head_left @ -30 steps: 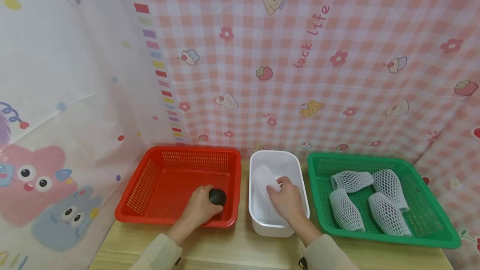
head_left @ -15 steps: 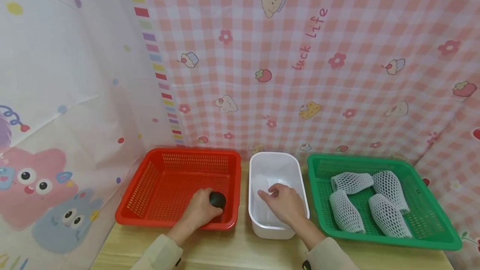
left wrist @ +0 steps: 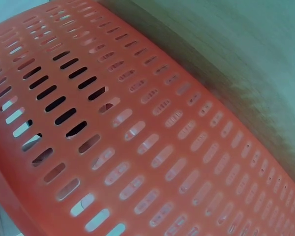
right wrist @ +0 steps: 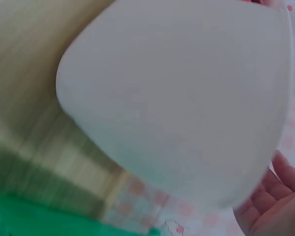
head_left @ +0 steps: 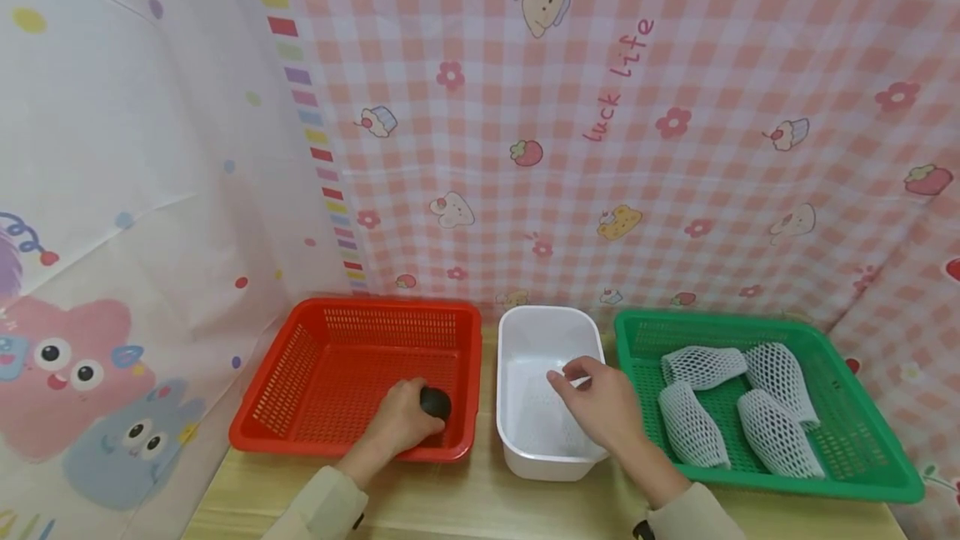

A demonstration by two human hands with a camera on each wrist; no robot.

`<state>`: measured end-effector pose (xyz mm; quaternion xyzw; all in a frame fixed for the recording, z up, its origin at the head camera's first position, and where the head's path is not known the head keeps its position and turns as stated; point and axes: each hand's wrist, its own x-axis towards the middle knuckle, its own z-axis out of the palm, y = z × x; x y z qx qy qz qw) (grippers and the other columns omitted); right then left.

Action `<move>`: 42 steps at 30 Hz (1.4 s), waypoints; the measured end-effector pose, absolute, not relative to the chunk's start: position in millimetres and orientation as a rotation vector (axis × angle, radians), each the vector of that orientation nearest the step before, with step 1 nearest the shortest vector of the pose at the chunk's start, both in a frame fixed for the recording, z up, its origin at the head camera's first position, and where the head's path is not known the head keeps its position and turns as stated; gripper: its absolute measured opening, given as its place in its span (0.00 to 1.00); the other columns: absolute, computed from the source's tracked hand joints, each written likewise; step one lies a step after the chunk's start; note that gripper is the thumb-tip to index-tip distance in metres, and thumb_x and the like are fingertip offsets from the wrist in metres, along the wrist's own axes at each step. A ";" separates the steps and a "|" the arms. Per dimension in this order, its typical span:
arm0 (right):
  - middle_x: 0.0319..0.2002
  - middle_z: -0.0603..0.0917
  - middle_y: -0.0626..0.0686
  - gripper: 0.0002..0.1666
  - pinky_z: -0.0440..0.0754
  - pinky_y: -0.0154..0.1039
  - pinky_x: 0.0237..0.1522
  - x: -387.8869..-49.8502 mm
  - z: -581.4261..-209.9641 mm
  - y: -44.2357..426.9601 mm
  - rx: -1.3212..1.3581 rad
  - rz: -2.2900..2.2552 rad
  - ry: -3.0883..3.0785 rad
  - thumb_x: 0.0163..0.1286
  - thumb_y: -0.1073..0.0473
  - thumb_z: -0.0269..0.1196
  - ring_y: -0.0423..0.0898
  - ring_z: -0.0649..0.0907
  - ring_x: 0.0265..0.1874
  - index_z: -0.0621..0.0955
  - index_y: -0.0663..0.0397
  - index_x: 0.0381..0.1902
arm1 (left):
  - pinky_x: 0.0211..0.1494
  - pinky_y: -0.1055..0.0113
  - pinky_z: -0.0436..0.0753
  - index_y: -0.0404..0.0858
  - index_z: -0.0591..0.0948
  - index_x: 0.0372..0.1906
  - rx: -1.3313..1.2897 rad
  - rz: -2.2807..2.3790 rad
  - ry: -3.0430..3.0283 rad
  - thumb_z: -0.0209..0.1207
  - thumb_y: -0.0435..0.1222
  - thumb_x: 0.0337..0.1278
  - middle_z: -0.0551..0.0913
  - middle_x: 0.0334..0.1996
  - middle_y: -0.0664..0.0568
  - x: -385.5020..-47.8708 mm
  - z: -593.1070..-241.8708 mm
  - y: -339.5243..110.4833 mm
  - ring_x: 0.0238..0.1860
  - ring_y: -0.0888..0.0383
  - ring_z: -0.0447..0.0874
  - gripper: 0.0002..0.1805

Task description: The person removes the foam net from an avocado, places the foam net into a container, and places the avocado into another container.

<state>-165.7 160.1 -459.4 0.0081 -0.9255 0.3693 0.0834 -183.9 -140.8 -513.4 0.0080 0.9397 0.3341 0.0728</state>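
In the head view, my left hand (head_left: 402,417) grips a dark round object (head_left: 435,403) inside the red basket (head_left: 360,447), near its right front corner. Through the slots of the red basket wall (left wrist: 152,142), dark patches show in the left wrist view. My right hand (head_left: 606,408) is over the right side of the white bin (head_left: 551,469), thumb and forefinger apart, holding nothing visible. In the right wrist view the outer wall of the white bin (right wrist: 177,98) fills the middle, with part of my right hand (right wrist: 275,206) beside it.
On the right stands a green basket (head_left: 780,486) with several white mesh sleeves, one at its front (head_left: 780,433). The three containers stand side by side on a wooden table (head_left: 420,498). A pink checked cloth (head_left: 480,107) hangs behind them.
My right hand has let go of a whitish piece in the white bin and moved right; that piece can no longer be made out. My left hand stays around the dark object.
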 end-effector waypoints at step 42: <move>0.62 0.72 0.83 0.66 0.78 0.71 0.49 -161.5 -504.7 321.4 -0.269 0.735 -3.177 0.63 0.25 0.67 0.80 0.76 0.57 0.64 0.80 0.70 | 0.59 0.41 0.82 0.23 0.77 0.62 0.005 0.946 2.753 0.78 0.29 0.43 0.83 0.52 0.35 -189.6 -518.3 -145.4 0.49 0.42 0.82 0.37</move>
